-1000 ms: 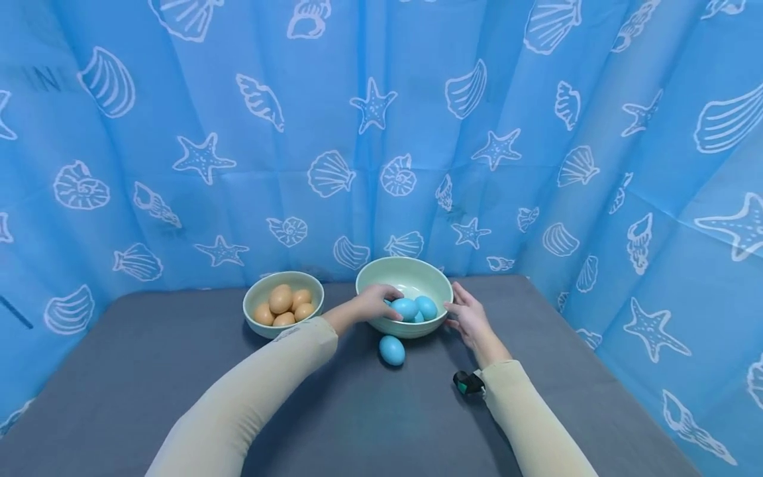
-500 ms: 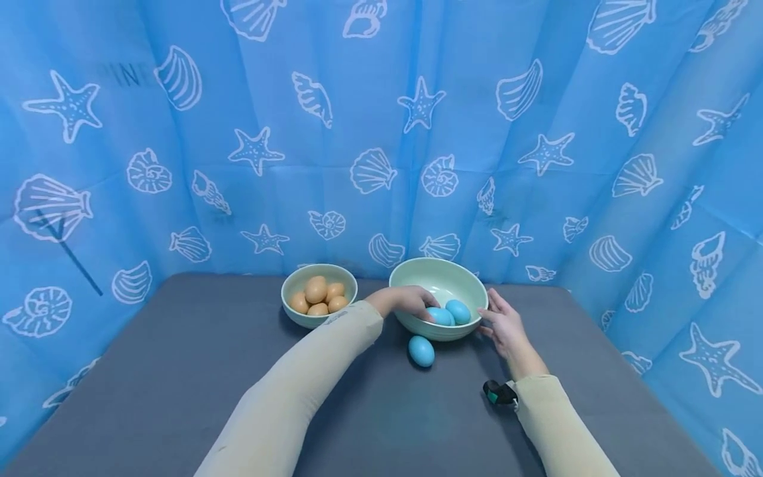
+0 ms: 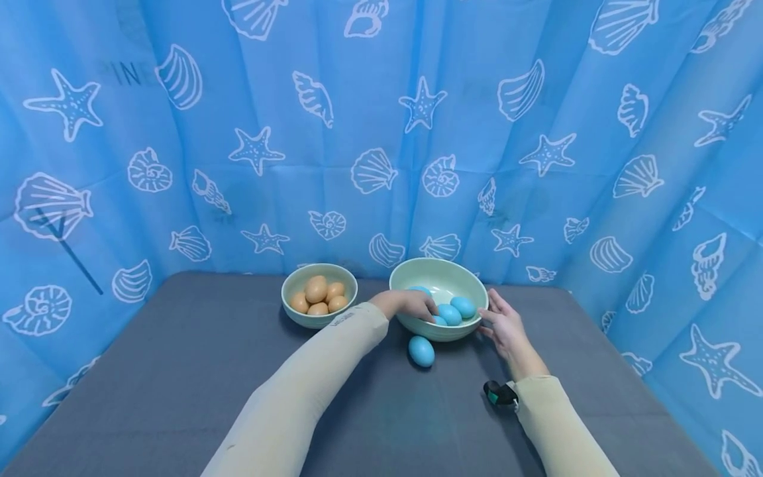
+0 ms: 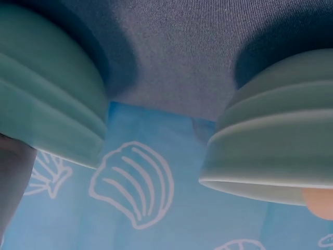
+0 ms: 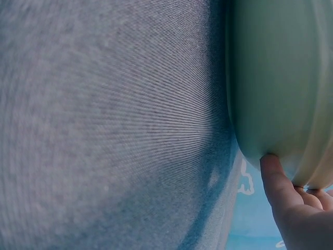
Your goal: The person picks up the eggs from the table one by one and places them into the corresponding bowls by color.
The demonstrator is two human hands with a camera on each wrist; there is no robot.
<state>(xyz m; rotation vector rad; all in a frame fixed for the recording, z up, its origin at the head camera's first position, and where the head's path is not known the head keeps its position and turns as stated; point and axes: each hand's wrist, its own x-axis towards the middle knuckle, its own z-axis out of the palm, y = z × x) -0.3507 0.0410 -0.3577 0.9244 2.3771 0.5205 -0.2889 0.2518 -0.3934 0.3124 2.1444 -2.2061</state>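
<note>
A large pale-green bowl [image 3: 459, 278] stands toward the back of the table with several blue eggs [image 3: 463, 306] in it. My left hand [image 3: 411, 305] reaches over its left rim, fingers pointing down among the eggs; its fingertips are hidden, and I cannot tell whether they hold an egg. My right hand [image 3: 507, 328] rests against the bowl's right side with its fingers spread. In the right wrist view, one finger [image 5: 278, 182] touches the bowl's outer wall [image 5: 276, 78] low down. Another blue egg [image 3: 421, 351] lies on the table just in front of the bowl.
Left of the large bowl stands a smaller pale-green bowl [image 3: 289, 311] of several brown eggs [image 3: 316, 289]. My left sleeve [image 3: 310, 377] passes close to it. A black device [image 3: 499, 393] hangs at my right wrist. Behind the grey table [image 3: 149, 371] hangs a blue shell-patterned curtain [image 3: 369, 119].
The head view has turned left, so everything sits further right. In the large bowl, the blue eggs have shifted rightward, and one shows behind my left hand. My right hand stays at the bowl.
</note>
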